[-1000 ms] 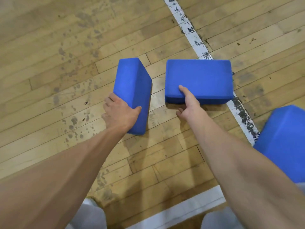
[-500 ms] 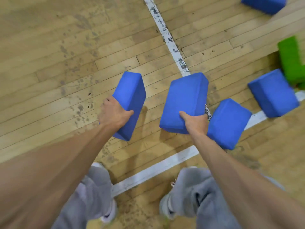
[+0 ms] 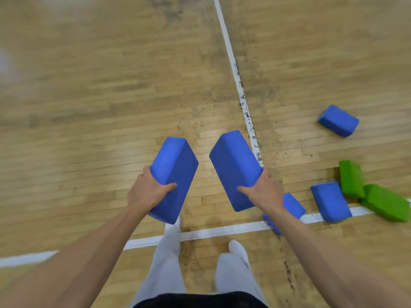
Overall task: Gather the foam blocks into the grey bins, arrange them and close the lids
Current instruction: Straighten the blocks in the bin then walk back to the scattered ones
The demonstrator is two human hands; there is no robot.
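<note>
Our left hand (image 3: 151, 193) and right hand (image 3: 265, 193) are bare, as are both forearms (image 3: 93, 247), at seven and five o'clock. We wear loose, creased light grey trousers (image 3: 168, 265), blurred white footwear (image 3: 236, 246) beyond them, and a black hem (image 3: 200, 300) at six o'clock.

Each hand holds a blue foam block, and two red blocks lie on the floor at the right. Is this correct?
Not red: the head view shows two green blocks on the floor at the right. The left hand and right hand each hold a blue foam block.
</note>
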